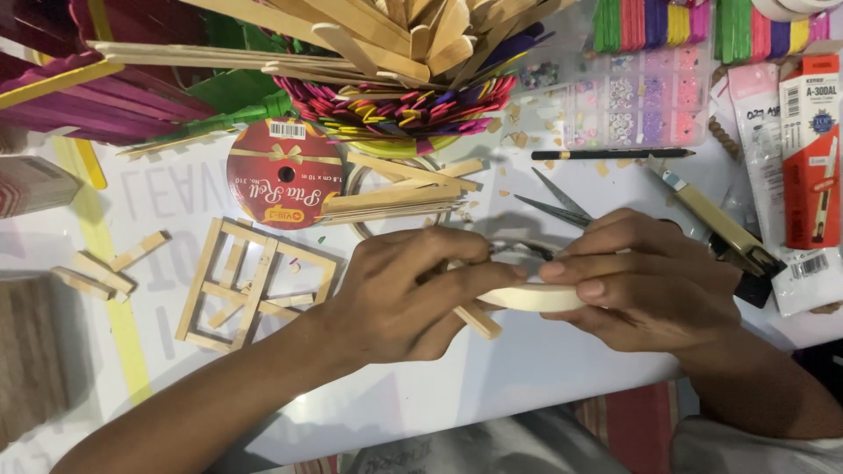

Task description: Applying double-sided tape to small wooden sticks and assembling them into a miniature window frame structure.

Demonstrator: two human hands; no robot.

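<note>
Table [544,369]: white top, cluttered with craft supplies, faint grey lettering under the clutter.
Stick pile [378,44]: top centre, big heap of plain wooden craft sticks over a fan of coloured ones, pink, purple, yellow.
Wooden frame [250,285]: left of centre, flat lattice of glued plain sticks, just beside left wrist.
Left hand [399,294]: centre, fingers curled, thumb and forefinger pinched together on the near edge of the tape roll; 1 short plain stick end poking out under the palm, contact with it unclear.
Right hand [637,281]: right of centre, fingers closed over the far side of the tape roll, thumb pressed on the rim.
Tape roll [531,298]: cream masking tape, held between both hands just above the table, tilted nearly flat.
Ribbon spool [283,184]: red disc with gold bow print, lying flat behind the frame.
Bead box [637,96]: clear compartment tray, pink and white beads, top right.
Cutter pack [812,149]: red and white blister pack, far right edge.
Scissors [558,206]: blades apart, tips pointing up-left, handles hidden behind right hand.
Pencil [610,154]: dark, lying level below the bead box.
Loose stick bits [105,268]: 3 or so short offcuts, left of the frame.
</note>
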